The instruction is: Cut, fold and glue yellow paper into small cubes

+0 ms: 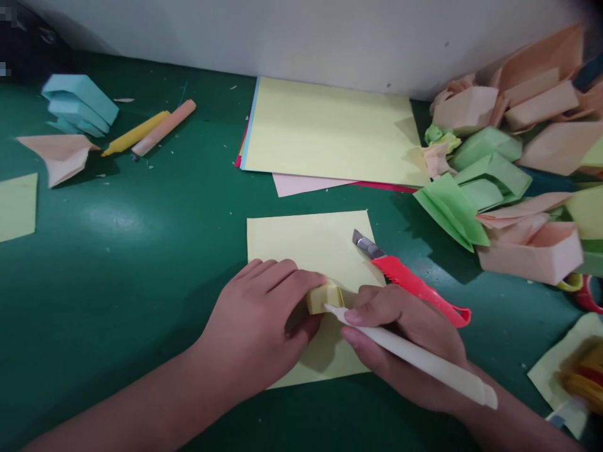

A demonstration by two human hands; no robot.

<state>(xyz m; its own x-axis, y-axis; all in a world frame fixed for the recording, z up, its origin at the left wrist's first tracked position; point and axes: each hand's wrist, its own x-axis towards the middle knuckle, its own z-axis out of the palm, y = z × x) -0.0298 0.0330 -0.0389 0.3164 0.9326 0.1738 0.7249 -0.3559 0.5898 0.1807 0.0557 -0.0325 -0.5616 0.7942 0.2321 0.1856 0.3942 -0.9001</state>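
Observation:
My left hand [264,317] is closed, its fingers pinching a small folded yellow paper piece [324,296] that rests on a pale yellow sheet [306,242]. Gripped in my right hand [405,339] is a long white folding tool [424,361], whose tip touches the folded piece. A red utility knife [409,279] with its blade out lies on the sheet's right edge, just beyond my right hand.
A stack of coloured paper [330,129] lies at the back by the wall. Folded pink and green paper shapes [509,169] pile at the right. At the left are blue folded pieces [80,103], rolled yellow and pink tubes [151,130] and a pink fold [61,154]. The table [132,251] is green.

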